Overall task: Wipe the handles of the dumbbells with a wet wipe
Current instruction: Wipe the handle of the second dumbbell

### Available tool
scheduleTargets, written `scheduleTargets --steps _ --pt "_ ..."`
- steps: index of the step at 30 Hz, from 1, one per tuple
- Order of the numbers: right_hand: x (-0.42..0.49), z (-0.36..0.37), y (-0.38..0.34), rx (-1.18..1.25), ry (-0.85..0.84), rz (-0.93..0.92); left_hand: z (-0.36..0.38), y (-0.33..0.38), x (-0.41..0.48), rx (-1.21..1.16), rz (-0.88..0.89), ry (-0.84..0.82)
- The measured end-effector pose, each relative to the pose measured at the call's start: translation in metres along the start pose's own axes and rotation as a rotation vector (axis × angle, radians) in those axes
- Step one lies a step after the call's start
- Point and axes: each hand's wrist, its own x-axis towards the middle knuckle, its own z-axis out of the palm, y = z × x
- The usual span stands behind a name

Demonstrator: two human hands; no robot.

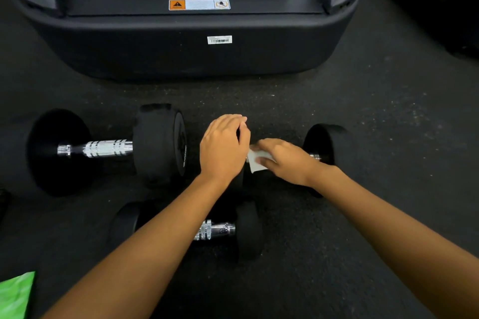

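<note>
While the right hand (285, 160) grips the wipe (256, 162) and the left hand (224, 147) grips the dumbbell (326, 142), both hide its handle (315, 156); treadmill (181, 44) behind.

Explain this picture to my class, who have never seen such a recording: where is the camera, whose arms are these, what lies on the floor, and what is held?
There is no machine at work here: a person wears one wide-angle camera on the head, looking down at their own two arms. Three black dumbbells lie on the dark floor: a large dumbbell at left, a small dumbbell nearest the person, and a third dumbbell at right. The left hand curls over that third dumbbell's hidden end, seemingly steadying it. The right hand holds a white wipe against its handle. Behind stands a black gym machine; a green packet shows at bottom left.
</note>
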Motion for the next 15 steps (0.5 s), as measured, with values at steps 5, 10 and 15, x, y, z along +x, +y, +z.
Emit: scheduleTargets --steps 5,10,15 --pt "-0.002 0.014 -0.004 -0.056 0.161 -0.018 0.000 0.000 0.001 0.000 -0.003 0.006" --pt "-0.003 0.025 -0.007 -0.205 0.226 -0.116 -0.001 0.001 0.001 0.004 0.003 0.009" --pt "-0.015 0.019 0.005 -0.249 0.267 -0.114 0.000 0.000 -0.001 0.006 0.013 0.026"
